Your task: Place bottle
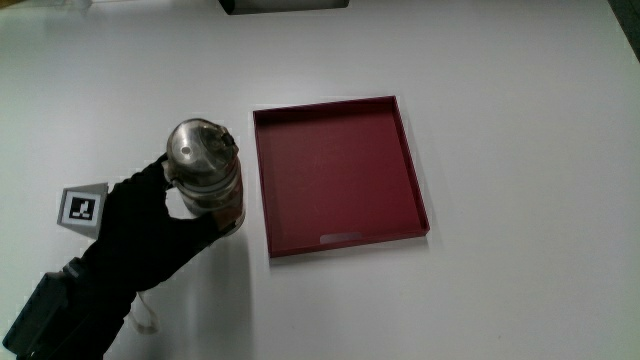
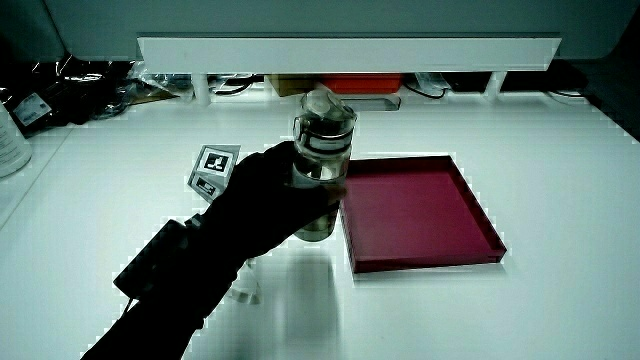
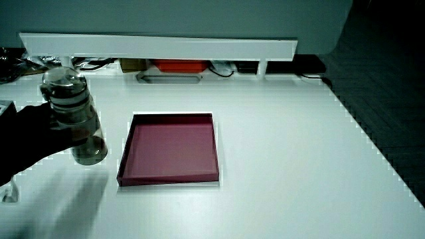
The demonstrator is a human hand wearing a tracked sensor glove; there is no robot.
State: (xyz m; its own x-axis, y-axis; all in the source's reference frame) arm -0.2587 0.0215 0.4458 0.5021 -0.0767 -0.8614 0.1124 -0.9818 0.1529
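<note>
1. Bottle (image 1: 205, 175): clear body, dark band near the neck, metallic cap. Upright, just beside the red tray (image 1: 340, 178), outside its wall. Whether its base rests on the table (image 1: 520, 120) or hangs slightly above it, I cannot tell.
2. Hand (image 1: 150, 225): fingers wrapped round the bottle's body below the cap, holding it. A side grip keeps the bottle vertical, which suits setting it down on its base.
3. Patterned cube (image 1: 82, 208) sits on the back of the hand; the forearm runs toward the person's edge of the table.
4. Tray: shallow, nothing in it, in both side views. Likely the placing spot, judged only from how close it lies.
5. Low partition (image 2: 350, 50) at the table's edge farthest from the person.
</note>
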